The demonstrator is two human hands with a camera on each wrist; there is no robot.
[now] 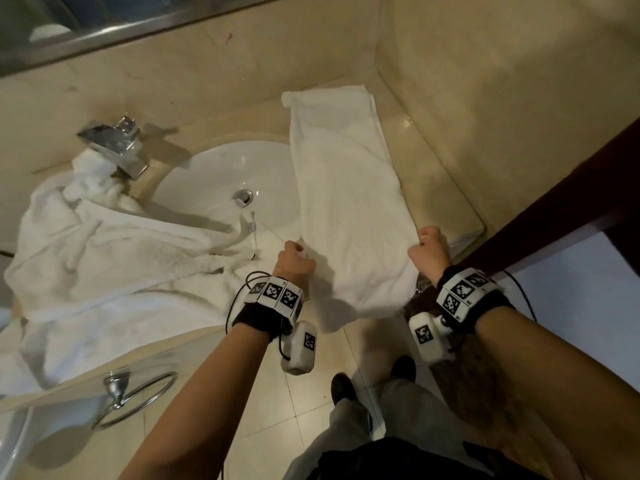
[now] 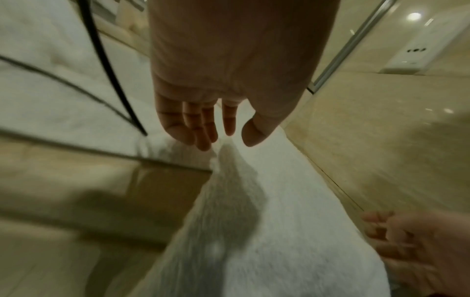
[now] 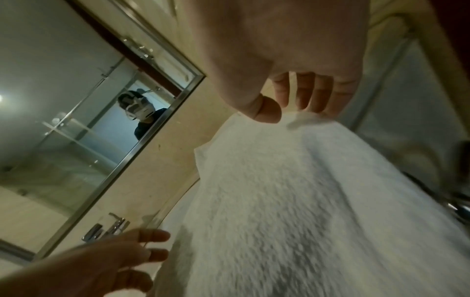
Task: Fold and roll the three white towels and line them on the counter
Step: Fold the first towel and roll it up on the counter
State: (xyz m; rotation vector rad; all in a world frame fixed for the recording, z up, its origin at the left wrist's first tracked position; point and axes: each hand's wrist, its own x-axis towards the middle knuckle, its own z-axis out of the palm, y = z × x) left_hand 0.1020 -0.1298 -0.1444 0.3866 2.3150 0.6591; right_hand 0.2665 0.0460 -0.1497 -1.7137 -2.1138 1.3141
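Note:
A long white towel (image 1: 346,202), folded into a narrow strip, lies on the beige counter (image 1: 436,157) from the back right corner to the front edge, where its near end hangs over. My left hand (image 1: 294,259) is at the strip's left edge; in the left wrist view that hand (image 2: 223,138) has loose, nearly straight fingers just above the towel (image 2: 267,221). My right hand (image 1: 427,245) is at the right edge. In the right wrist view its (image 3: 287,112) thumb and loosely bent fingers touch the towel's (image 3: 305,201) edge without clamping it. More white towelling (image 1: 104,254) lies crumpled at left.
A white sink (image 1: 207,168) with a chrome faucet (image 1: 114,143) sits left of the strip, partly covered by the crumpled pile. A chrome towel ring (image 1: 138,400) hangs below the counter front. A dark wooden frame (image 1: 554,209) stands close on the right. A mirror (image 3: 63,120) runs along the back wall.

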